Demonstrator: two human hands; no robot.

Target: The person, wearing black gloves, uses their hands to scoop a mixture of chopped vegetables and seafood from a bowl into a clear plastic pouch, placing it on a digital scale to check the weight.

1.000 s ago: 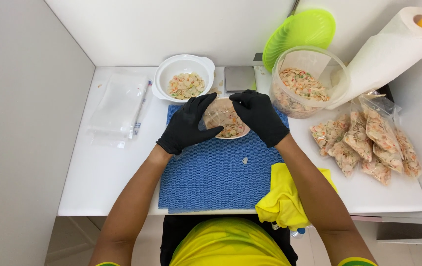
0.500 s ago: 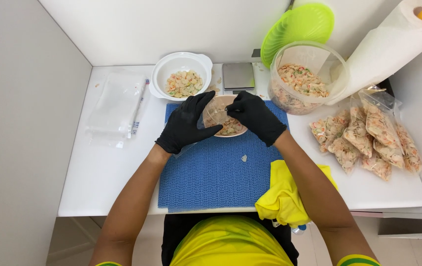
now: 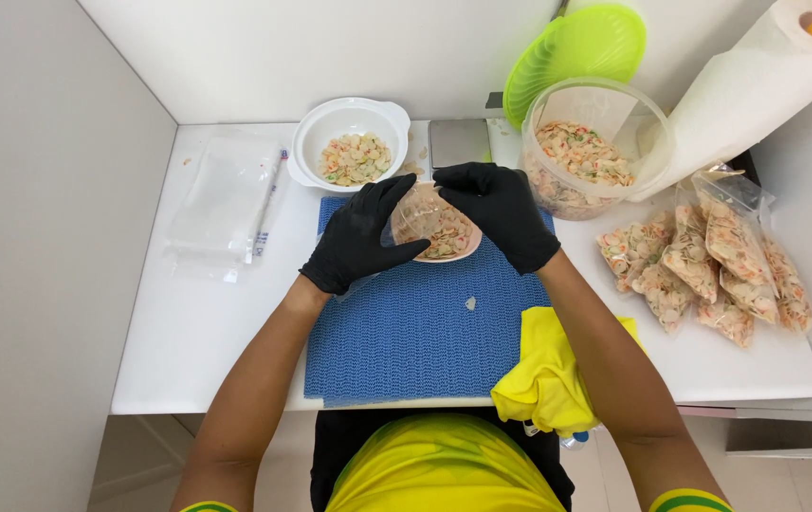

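Starting at the near edge of the desk [image 3: 188,332], a crumpled yellow cloth [image 3: 543,379] lies partly over the right corner of a blue mat [image 3: 406,351]. One loose snack piece [image 3: 469,303] lies on the mat, well apart from everything else.

At the far edge of the mat, both black-gloved hands meet over a shallow pink dish [image 3: 458,254]. The left hand [image 3: 363,237] has its fingers extended along the left side of a small clear bag [image 3: 429,223], thumb closed beneath. The right hand [image 3: 505,213] curls over the bag's right side and pinches it. The bag holds mixed snack pieces and sits just above the dish, between the two hands.

Judged from this posture, the step in hand is handling one portioned bag over the dish. Further handling calls for a steady two-sided grip, so that any dropped pieces fall into the dish.

Beyond the hands stand a white bowl [image 3: 349,152] of snack pieces, a flat grey device [image 3: 458,142] and a clear tub [image 3: 591,152], with a green lid [image 3: 572,47] behind. Filled bags [image 3: 709,265] lie at the right and empty bags [image 3: 221,204] at the left.
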